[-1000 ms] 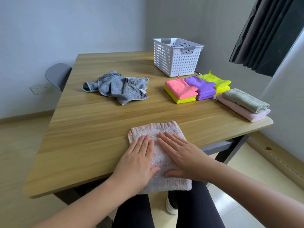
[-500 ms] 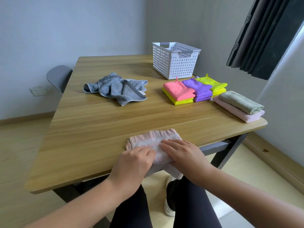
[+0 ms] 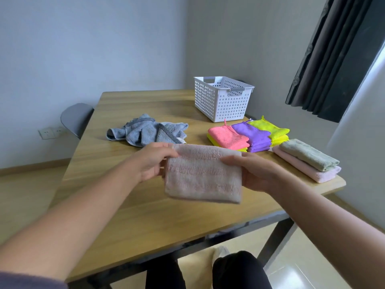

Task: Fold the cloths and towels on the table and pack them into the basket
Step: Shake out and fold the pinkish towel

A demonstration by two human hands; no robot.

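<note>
our hands: our left hand (image 3: pixel 153 161) and right hand (image 3: pixel 256 172) each grip one side edge of the folded pink towel (image 3: pixel 203 174), with fingers curled round it.
pink towel: held in the air over the table (image 3: pixel 145 215), hanging as a neat rectangle.
change: a second ago we pressed it flat at the near edge; now it is lifted clear.
meaning: we judge this fold finished and ready for the folded towel stack (image 3: pixel 308 159) or the basket (image 3: pixel 223 99).
left to fold: the grey-blue towel (image 3: pixel 145 130), crumpled.
</note>
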